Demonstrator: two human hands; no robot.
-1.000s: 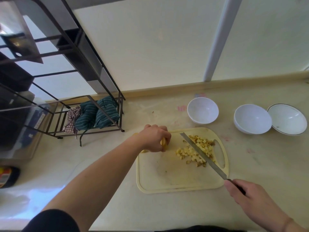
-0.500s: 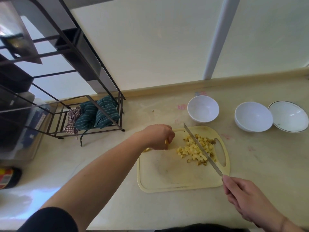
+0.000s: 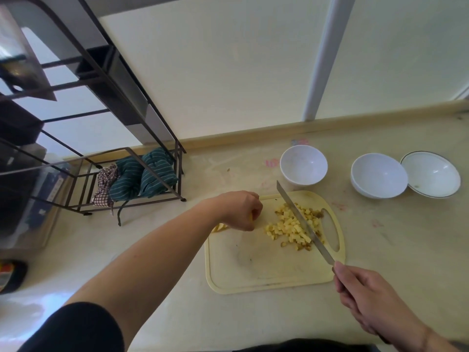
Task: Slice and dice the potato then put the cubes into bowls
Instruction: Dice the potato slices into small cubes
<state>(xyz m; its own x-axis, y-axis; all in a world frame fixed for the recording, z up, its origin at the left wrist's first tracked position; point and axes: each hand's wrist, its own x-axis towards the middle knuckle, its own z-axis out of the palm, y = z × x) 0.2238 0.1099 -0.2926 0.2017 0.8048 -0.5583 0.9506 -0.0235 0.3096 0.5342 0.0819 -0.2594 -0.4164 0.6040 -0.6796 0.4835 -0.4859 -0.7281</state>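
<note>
Bench (image 3: 393,250), pale cream, runs the width of the view below a light wall with a white upright strip. Rack (image 3: 106,138), dark metal, stands at the far left of the bench; its lowest shelf carries folded green striped cloths (image 3: 144,176) and a small checked cloth (image 3: 105,184). Cutting board (image 3: 253,270), pale yellow with a handle slot at its right end, lies flat near the middle of the bench. Bowls, three, white, stand beyond the board: one bowl (image 3: 303,165) just past the board's far edge, a second bowl (image 3: 379,175) further right, and a shallow rimmed bowl (image 3: 431,174) touching or just beside the second; all three look bare inside. Left hand (image 3: 241,210), fingers curled down at the board's far left corner, grips a yellow piece of potato (image 3: 220,227), most of it hidden under the hand, so its shape cannot be told. Right hand (image 3: 365,298), at the board's near right corner, has its fingers wrapped round the handle of a knife (image 3: 302,219); the long blade slants up and away to the left, passing over the heap of cubes. Potato cubes (image 3: 291,228), small and pale yellow with a few brown-skinned bits, lie piled on the right half of the board beside the handle slot.
</note>
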